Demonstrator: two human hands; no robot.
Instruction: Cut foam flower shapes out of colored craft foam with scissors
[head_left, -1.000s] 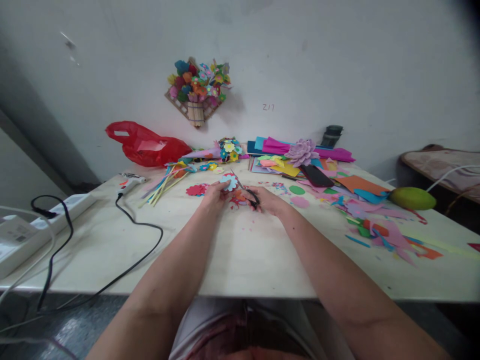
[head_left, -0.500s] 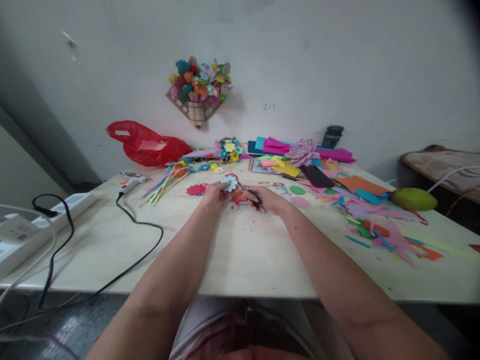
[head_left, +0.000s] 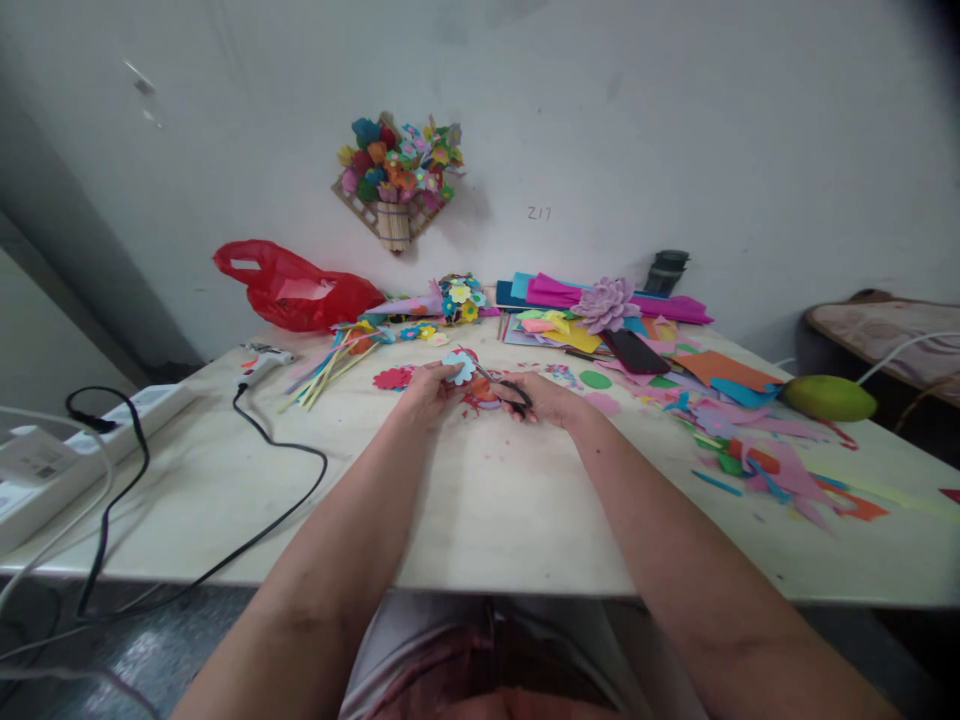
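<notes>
My left hand (head_left: 429,392) is closed on a light blue flower-shaped cutout (head_left: 458,368), with a bit of red showing at its upper edge. My right hand (head_left: 541,398) grips black-handled scissors (head_left: 514,397), whose blades point up and left to the cutout's right edge. Whether the blades touch the cutout I cannot tell. Red and orange scraps (head_left: 480,396) lie on the table under both hands. Just left of my left hand rest red flower cutouts (head_left: 391,379).
On the left are a white glue gun (head_left: 264,367), its black cord and a power strip (head_left: 142,415). A red plastic bag (head_left: 300,290) sits by the wall. To the right lie a phone (head_left: 634,352), coloured sheets, scraps (head_left: 780,470) and a green fruit-like object (head_left: 828,397).
My right hand and the scissors have shifted slightly right, away from my left hand. The left hand and the blue cutout stay nearly in place.
</notes>
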